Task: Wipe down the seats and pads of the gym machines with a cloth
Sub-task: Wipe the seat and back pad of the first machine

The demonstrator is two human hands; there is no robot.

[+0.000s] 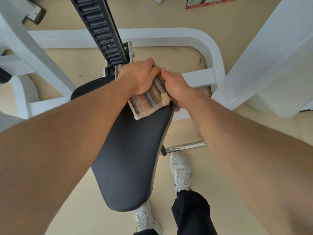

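A black ribbed seat pad [128, 158] of a white gym machine stretches from the centre toward me. At its far end lies a folded striped cloth [149, 104]. My left hand [140, 75] presses down on the cloth's far part, fingers curled over it. Touching it from the right, my right hand [174, 83] grips the cloth's right edge. Both hands hide much of the cloth.
A black notched adjustment rail [100, 31] rises behind the seat. White frame tubes [169, 33] surround it on a beige floor, with a thick white post [264, 53] at right. A chrome bar [186, 146] sticks out beside the seat. My white shoes [181, 172] stand below.
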